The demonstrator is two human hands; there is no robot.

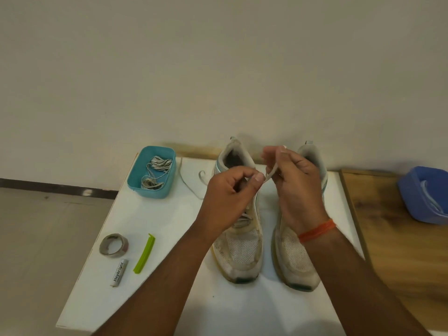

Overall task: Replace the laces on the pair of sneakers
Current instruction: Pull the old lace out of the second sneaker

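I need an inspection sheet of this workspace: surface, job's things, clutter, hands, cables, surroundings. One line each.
Surface: white board beside a wooden top.
Job's things: two sneakers side by side, toes toward the person; lace held above them; laces in a teal tub.
Clutter: tape roll, green clip, white tube.
Hands: left hand and right hand both pinch the lace.
Cables: nothing seen.
Surroundings: plain wall, blue tub at right.
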